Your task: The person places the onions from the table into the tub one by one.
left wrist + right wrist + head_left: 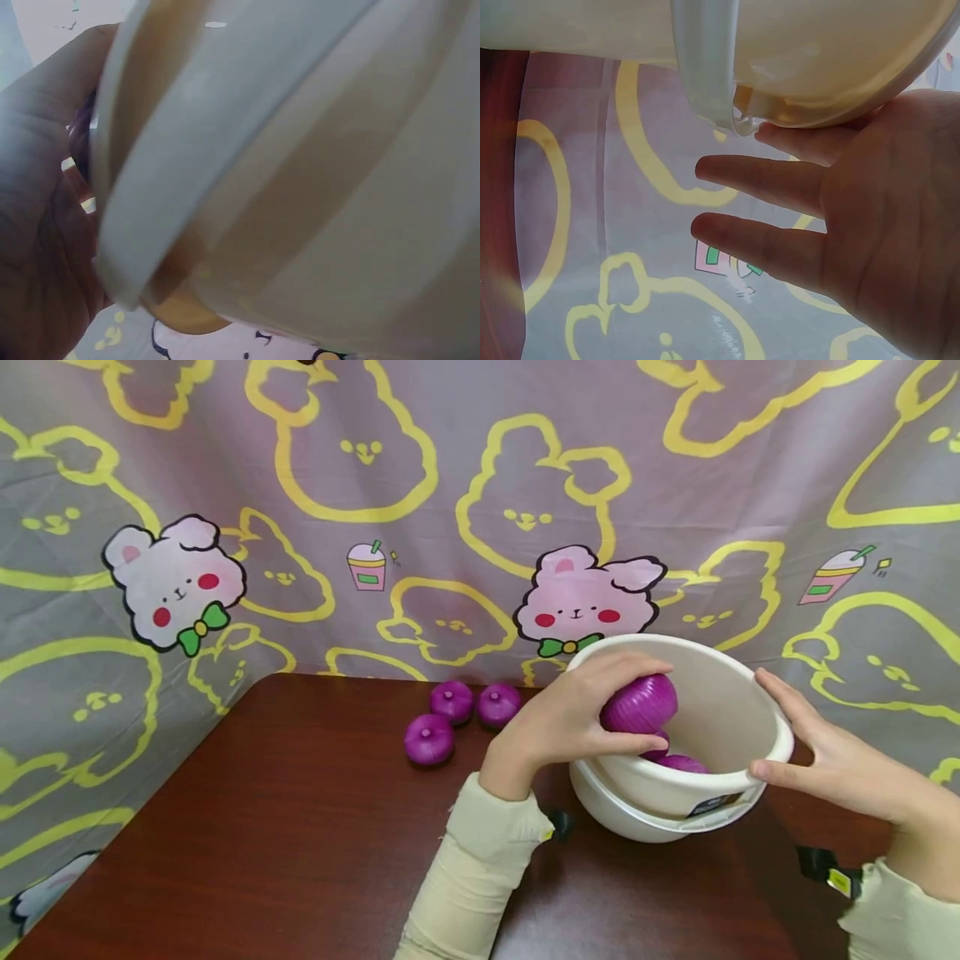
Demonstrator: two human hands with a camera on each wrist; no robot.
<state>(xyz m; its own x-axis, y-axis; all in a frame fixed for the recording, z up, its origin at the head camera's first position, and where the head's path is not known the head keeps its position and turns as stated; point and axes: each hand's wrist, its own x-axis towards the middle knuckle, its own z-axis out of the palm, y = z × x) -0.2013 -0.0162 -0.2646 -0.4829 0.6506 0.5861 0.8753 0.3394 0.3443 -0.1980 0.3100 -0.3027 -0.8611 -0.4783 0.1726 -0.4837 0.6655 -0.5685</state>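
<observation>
A purple onion (640, 703) is gripped by my left hand (558, 714), thumb below and fingers over the top. It is held at the left side of the mouth of a white bucket (727, 710). In the left wrist view the bucket wall and handle (217, 142) hide most of that onion. More purple onions (682, 764) lie inside the bucket, partly covered by its front rim. My right hand (840, 760) rests on the bucket's right rim, thumb in front. The right wrist view shows its fingers (761, 184) extended straight, some of them off the bucket.
Three purple onions (429, 740) sit together on the dark wooden table (300, 827), left of the bucket. A patterned cloth (420, 502) with cartoon bunnies hangs behind the table and along its left side.
</observation>
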